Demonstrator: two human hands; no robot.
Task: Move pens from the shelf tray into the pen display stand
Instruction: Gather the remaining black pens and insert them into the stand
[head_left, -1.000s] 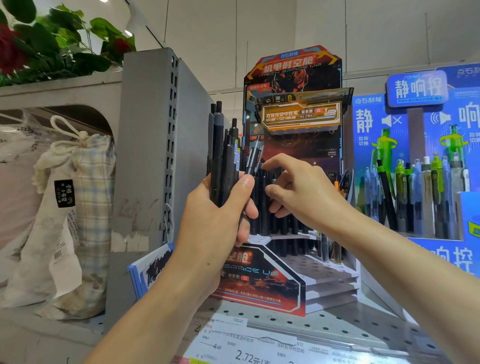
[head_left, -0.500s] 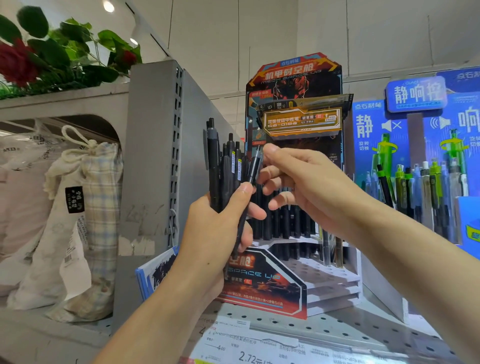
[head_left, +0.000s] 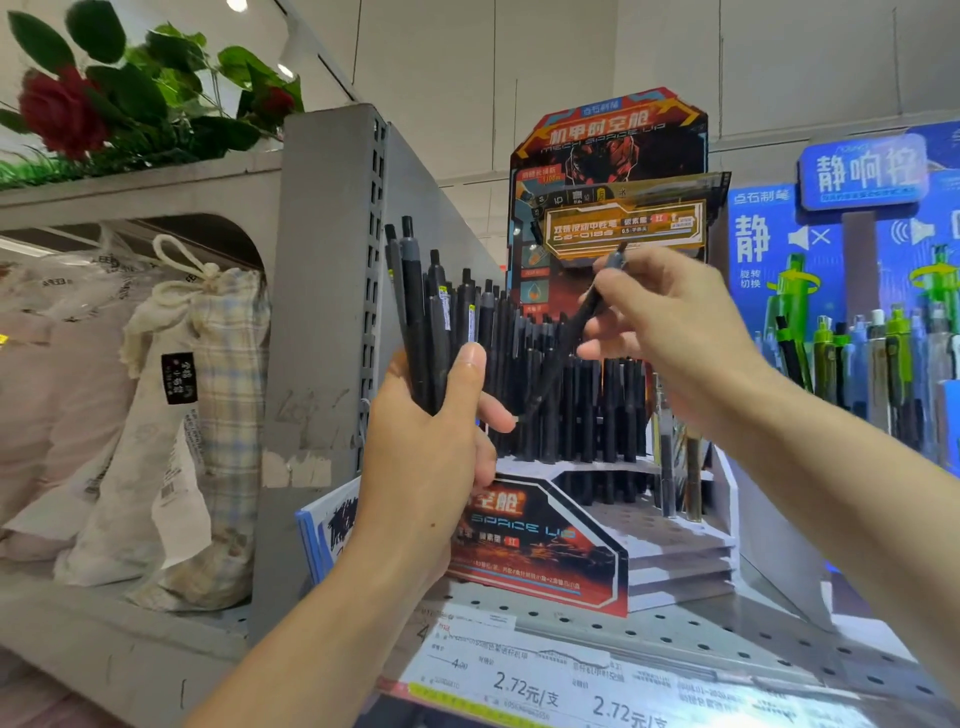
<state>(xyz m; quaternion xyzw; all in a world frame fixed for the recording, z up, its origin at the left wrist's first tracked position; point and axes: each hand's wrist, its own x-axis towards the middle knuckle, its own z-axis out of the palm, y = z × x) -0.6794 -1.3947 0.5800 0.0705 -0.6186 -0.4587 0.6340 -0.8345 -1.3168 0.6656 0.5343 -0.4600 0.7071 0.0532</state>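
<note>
A grey upright (head_left: 332, 291) stood left of the stand (head_left: 597, 540), a blue display (head_left: 857, 270) to its right. The left hand (head_left: 431, 447) gripped a bundle (head_left: 441, 332) upright before the stand's filled rows. The right hand (head_left: 670, 332) pinched one pen (head_left: 571, 332), tilted, tip down-left toward those rows.

The pen display stand (head_left: 540, 556) is a stepped cardboard unit with red-and-black printed panels and a tall header card, standing upright. Its upper tiers are packed with black pens (head_left: 587, 405), all upright; the lower white steps show bare holes. Just left of the stand, a bundle of black pens (head_left: 436, 322) points upward. One black pen (head_left: 571, 332) slants in front of the stand's header — tip down-left.
</note>
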